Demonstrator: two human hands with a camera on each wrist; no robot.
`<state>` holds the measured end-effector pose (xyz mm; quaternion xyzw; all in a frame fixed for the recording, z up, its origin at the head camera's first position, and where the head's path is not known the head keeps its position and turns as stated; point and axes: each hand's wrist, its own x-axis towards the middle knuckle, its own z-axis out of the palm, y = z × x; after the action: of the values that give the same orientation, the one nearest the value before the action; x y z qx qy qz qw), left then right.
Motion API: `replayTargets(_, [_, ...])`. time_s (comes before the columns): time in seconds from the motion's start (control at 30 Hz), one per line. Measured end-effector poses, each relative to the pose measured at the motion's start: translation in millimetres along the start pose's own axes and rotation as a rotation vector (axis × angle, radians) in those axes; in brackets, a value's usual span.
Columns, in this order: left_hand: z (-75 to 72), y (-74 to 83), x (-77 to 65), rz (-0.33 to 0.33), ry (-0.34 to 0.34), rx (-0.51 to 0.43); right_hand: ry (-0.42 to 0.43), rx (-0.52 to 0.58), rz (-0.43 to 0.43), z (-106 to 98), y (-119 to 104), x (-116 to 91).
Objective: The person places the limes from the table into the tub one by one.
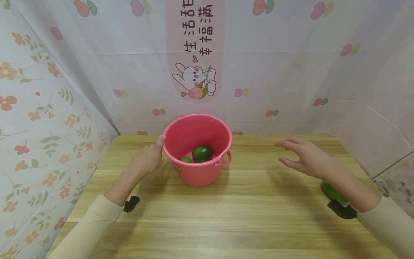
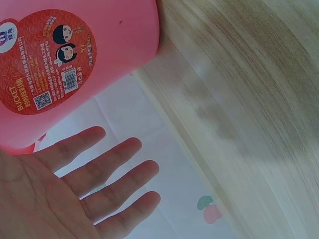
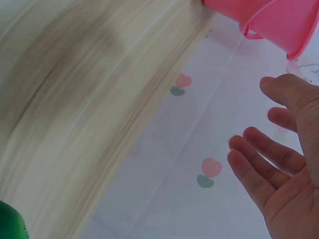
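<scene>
A pink bucket [image 1: 198, 176] stands upright on the wooden table. Inside it lie a dark green, glossy rounded fruit [image 1: 202, 153] and a brighter green thing [image 1: 186, 159], the latter partly hidden by the rim. My left hand [image 1: 147, 158] is at the bucket's left side, its thumb at the rim; in the left wrist view its four fingers [image 2: 112, 172] are straight and spread. To the right of the bucket, my right hand [image 1: 299, 154] hovers above the table with relaxed fingers, holding nothing. Under the right forearm sits a green object [image 1: 334, 192], partly covered by the arm.
The bucket's handle [image 1: 226, 160] hangs at its right side. Behind the wooden table [image 1: 252, 216] hangs a white printed curtain [image 1: 278, 72], and a floral curtain [image 1: 42, 126] runs along the left. A dark wrist strap piece [image 1: 342, 209] juts out below the right wrist.
</scene>
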<state>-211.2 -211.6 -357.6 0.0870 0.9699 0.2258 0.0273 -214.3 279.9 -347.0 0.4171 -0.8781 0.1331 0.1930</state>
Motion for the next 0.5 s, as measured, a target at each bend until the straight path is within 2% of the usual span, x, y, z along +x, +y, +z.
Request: replayTargets(0.5, [-0.4,-0.8,0.5,0.001,-0.001,0.007,-0.043,-0.043,0.082,-2.9,3.6,-20.3])
